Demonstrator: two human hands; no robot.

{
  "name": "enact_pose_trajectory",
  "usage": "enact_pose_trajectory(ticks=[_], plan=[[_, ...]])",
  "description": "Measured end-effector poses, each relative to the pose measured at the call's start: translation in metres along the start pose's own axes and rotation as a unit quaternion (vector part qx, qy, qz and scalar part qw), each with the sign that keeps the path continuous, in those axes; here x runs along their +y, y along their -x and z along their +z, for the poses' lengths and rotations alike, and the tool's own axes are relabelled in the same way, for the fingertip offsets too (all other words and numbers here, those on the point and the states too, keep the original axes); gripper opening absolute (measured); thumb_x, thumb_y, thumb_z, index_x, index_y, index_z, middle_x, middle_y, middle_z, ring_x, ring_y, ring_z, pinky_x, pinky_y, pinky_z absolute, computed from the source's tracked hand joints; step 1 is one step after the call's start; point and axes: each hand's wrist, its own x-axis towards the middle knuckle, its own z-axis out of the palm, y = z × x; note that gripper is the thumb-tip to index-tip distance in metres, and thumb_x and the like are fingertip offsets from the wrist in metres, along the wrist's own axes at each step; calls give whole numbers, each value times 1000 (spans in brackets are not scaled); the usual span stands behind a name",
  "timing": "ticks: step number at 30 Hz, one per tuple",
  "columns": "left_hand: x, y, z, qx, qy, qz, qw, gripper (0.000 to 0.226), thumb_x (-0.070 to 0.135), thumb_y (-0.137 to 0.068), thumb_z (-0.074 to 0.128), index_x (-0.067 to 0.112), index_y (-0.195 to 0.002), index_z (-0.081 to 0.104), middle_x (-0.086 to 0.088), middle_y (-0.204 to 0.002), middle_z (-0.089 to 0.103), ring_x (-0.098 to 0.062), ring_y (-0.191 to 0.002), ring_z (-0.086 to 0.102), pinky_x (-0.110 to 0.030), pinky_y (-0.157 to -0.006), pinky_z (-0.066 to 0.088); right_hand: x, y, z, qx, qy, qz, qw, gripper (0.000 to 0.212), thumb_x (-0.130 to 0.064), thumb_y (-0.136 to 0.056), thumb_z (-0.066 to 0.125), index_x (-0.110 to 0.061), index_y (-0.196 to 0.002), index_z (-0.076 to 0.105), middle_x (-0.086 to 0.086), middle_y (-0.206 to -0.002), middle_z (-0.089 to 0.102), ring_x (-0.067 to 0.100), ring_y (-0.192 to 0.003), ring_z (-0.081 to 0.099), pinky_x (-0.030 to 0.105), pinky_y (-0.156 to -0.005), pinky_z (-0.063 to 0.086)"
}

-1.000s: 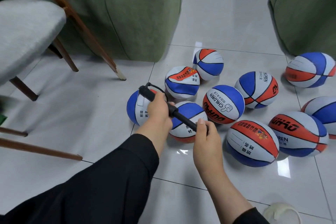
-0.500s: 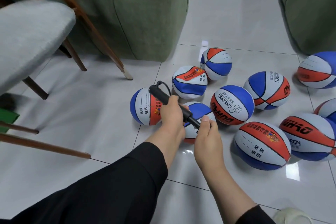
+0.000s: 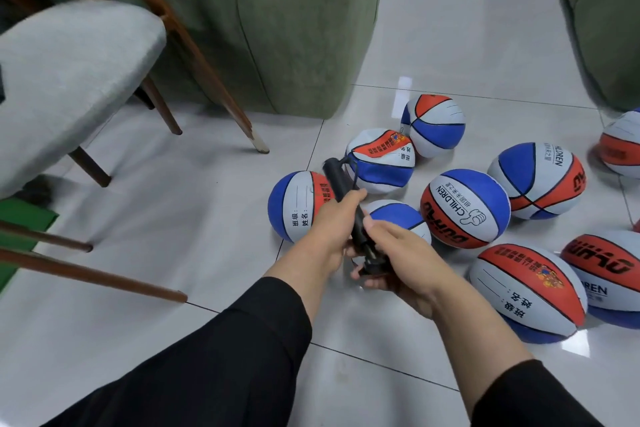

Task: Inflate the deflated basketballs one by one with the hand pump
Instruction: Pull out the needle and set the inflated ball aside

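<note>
My left hand (image 3: 334, 230) grips the barrel of a black hand pump (image 3: 341, 185), which slants up to the left with a thin hose looped at its top end. My right hand (image 3: 398, 260) holds the pump's lower end, its fingers curled under the handle. Both hands hover above a partly hidden red, white and blue basketball (image 3: 398, 215). Several more such balls lie on the floor: one on the left (image 3: 294, 206), a dented one (image 3: 381, 163) behind the pump, one marked CHILDREN (image 3: 465, 208) to the right.
A green sofa (image 3: 270, 42) stands behind the balls and another green seat (image 3: 609, 17) at the far right. A grey chair (image 3: 69, 80) with wooden legs (image 3: 194, 55) fills the left. More balls (image 3: 526, 291) lie at the right on the white tiled floor (image 3: 173, 204).
Both hands have drawn the pump nearer to me and tilted it steeper. My right hand has slid down from the rod to the pump's lower end. The camera has shifted left.
</note>
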Motion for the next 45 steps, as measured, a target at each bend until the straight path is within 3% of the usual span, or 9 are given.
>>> enact_pose_trajectory(ticks=[3,8,14,17,24,28,33,41,45], plan=[[4,-4,-9,4,-5,9,1000,64,69,-100,44,10,-99,71,-8,-82,73,-19,-65,66,-24,-51,47,-3,-9,0,5,18,24,1000,30,-39,-103,57,-10,-103,64,12,-88,65,24,-64,62,29,-57,49],[1,-37,-50,297,-169,183,922,29,35,-102,41,14,-96,60,-10,-100,70,-34,-95,67,-43,-85,57,-14,-23,4,52,-91,68,992,17,-27,-97,51,-15,-86,58,9,-78,62,21,-56,54,39,-71,47],[12,-69,-55,151,-613,287,720,64,44,-99,56,31,-157,33,-7,-166,27,-32,-150,28,-54,-118,29,-18,-45,10,101,-93,36,990,28,-35,-95,70,-14,-91,51,7,-70,52,20,-53,52,31,-60,53],[2,-90,-64,50,-689,236,683,78,65,-96,53,37,-162,20,-2,-173,6,-31,-158,7,-61,-123,17,-16,-56,11,104,-55,23,993,23,-29,-95,69,-11,-95,55,8,-72,56,21,-52,54,36,-65,51],[-23,-88,-124,297,-583,275,704,64,76,-89,52,22,-122,60,-6,-127,54,-30,-119,53,-50,-101,42,-13,-79,24,104,60,-27,992,16,-21,-94,68,-7,-99,62,8,-74,67,26,-59,62,42,-67,46],[-30,-93,-149,137,-538,185,811,102,78,-77,68,36,-160,25,-4,-169,16,-28,-155,16,-56,-118,34,-3,-97,44,102,157,-12,982,10,-17,-91,67,-9,-95,63,5,-78,67,18,-61,66,28,-52,48],[-53,-97,-178,83,-424,174,885,102,64,-77,79,34,-160,28,1,-168,21,-20,-155,16,-48,-124,28,26,-125,62,144,200,36,968,24,-25,-87,72,-8,-100,62,14,-92,72,24,-68,64,34,-53,58],[-67,-82,-205,49,-496,226,837,97,47,-91,72,28,-165,13,8,-173,5,-17,-159,0,-52,-127,16,60,-143,81,133,240,26,961,18,-24,-89,69,-17,-103,60,15,-102,71,35,-96,71,53,-75,63],[-72,-88,-221,49,-485,197,851,124,64,-69,85,35,-164,11,11,-172,4,-17,-159,1,-53,-125,22,64,-157,87,151,225,26,962,19,-24,-89,71,-16,-102,60,18,-104,70,29,-77,66,52,-74,62]])
